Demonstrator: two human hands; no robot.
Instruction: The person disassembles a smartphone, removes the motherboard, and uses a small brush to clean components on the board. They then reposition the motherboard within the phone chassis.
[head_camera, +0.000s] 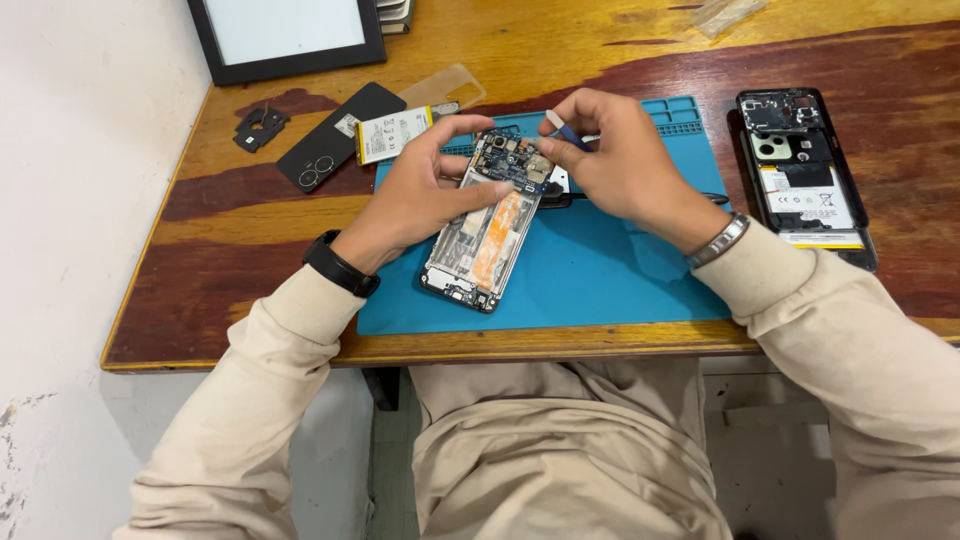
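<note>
opened phone (485, 225) on blue mat (600, 280) | left hand (420, 190) grip grasping phone | right hand (620, 160) grip pinching blue tool (568, 132)

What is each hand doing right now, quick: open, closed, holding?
Left hand: fingers closed on the opened phone, steadying it on the blue mat.
Right hand: fingers pinched shut on a small blue tool over the phone's top.

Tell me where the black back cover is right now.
In the head view, the black back cover lies on the wooden table, beyond the left hand, beside a loose battery off the blue mat's corner.
</note>
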